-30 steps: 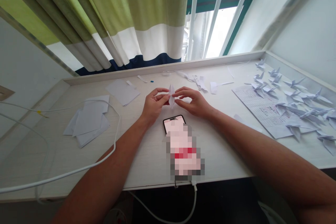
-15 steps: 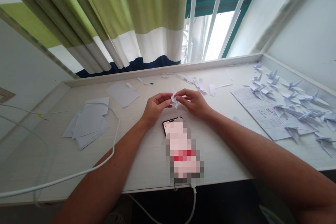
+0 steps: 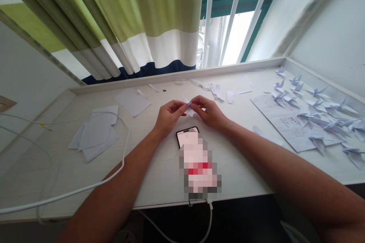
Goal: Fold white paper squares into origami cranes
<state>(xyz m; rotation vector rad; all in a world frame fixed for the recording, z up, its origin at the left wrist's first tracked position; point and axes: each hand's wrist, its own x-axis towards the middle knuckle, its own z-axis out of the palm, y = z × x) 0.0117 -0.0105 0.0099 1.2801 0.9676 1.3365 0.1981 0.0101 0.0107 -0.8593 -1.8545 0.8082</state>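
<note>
A small folded piece of white paper (image 3: 188,108) sits between my two hands, just above the white table (image 3: 159,167). My left hand (image 3: 169,115) pinches its left side with thumb and fingertips. My right hand (image 3: 209,112) pinches its right side, fingers curled. Most of the paper is hidden by my fingers. A phone (image 3: 196,161) lies flat on the table right below my hands, its cable hanging over the front edge.
A loose stack of white paper squares (image 3: 95,133) lies at the left, another sheet (image 3: 133,101) behind it. Several folded paper cranes (image 3: 316,115) cover a printed sheet (image 3: 281,121) at the right. Paper scraps (image 3: 218,92) lie near the window. A white cable (image 3: 85,186) loops across the left.
The folded paper stood upright between my fingertips a second ago; it is now tipped lower and more covered by my fingers. My hands have closed in slightly.
</note>
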